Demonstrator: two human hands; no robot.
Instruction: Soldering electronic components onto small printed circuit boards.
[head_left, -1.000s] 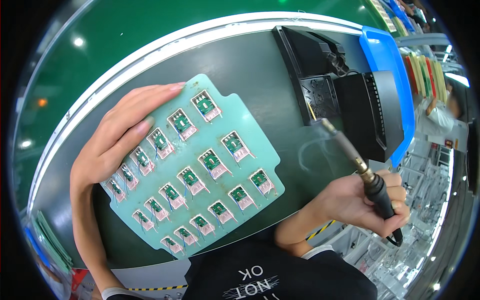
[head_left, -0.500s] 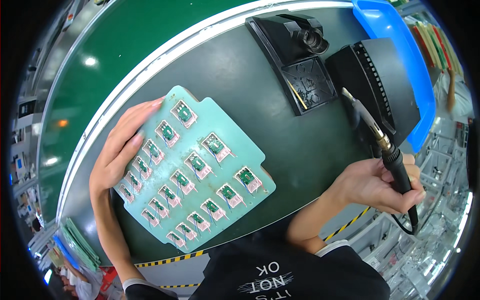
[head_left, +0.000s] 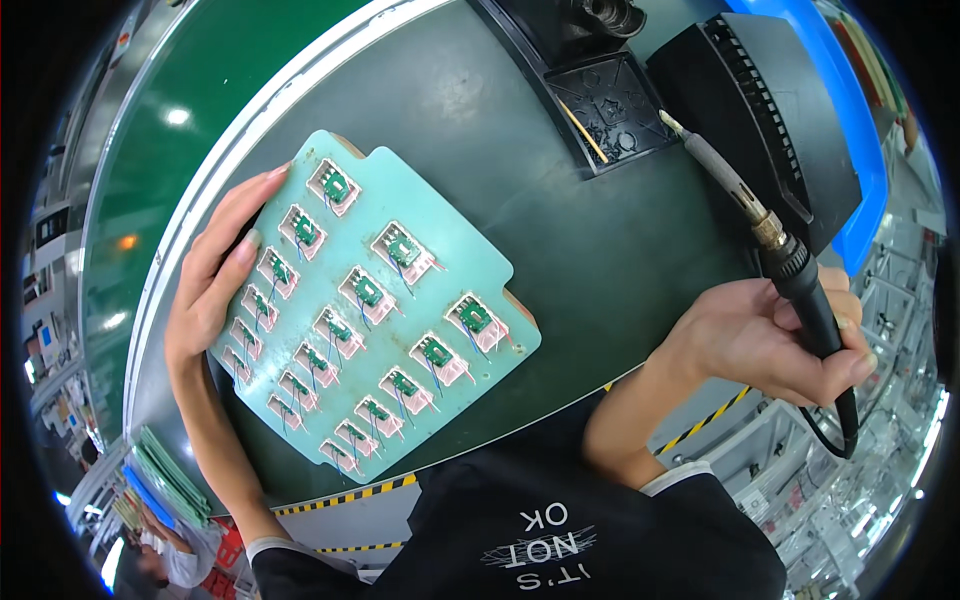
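A pale green carrier board (head_left: pixel 445 255) lies on the dark work mat (head_left: pixel 560 220), holding several small green circuit boards with thin wires in rows. My left hand (head_left: pixel 213 280) rests along the board's left edge, fingers stretched flat onto it. My right hand (head_left: pixel 770 340) grips the black handle of a soldering iron (head_left: pixel 770 240) at the right. Its metal tip points up and left, in the air over a black tray (head_left: pixel 610 105), well away from the carrier board.
A black soldering station (head_left: pixel 770 110) and a black holder (head_left: pixel 580 20) stand at the back of the mat. A blue bin (head_left: pixel 850 120) sits at the far right. A stack of green boards (head_left: pixel 165 475) lies at lower left. Yellow-black tape marks the bench's front edge.
The carrier board and my left hand now sit more to the left and lower in view. The soldering iron has swung up and right, away from the board.
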